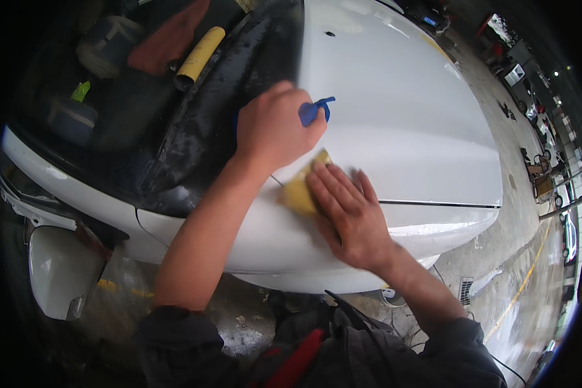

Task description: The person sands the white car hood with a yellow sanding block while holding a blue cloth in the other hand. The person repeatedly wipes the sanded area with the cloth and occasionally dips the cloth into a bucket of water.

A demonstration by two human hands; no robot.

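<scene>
My left hand is closed in a fist above the edge of a white car's hood. From it pokes a blue plastic thing with a short thin tip; its rest is hidden in the fingers. With fingers stretched over it, my right hand presses a folded yellow cloth onto the white fender, across the seam by the hood. The cloth is blurred by motion, so its texture cannot be made out.
Left of my hands lie the black cowl and the dark windshield, with a yellow tube visible around the glass. The side mirror juts out at lower left. A floor drain and distant parked cars are at right.
</scene>
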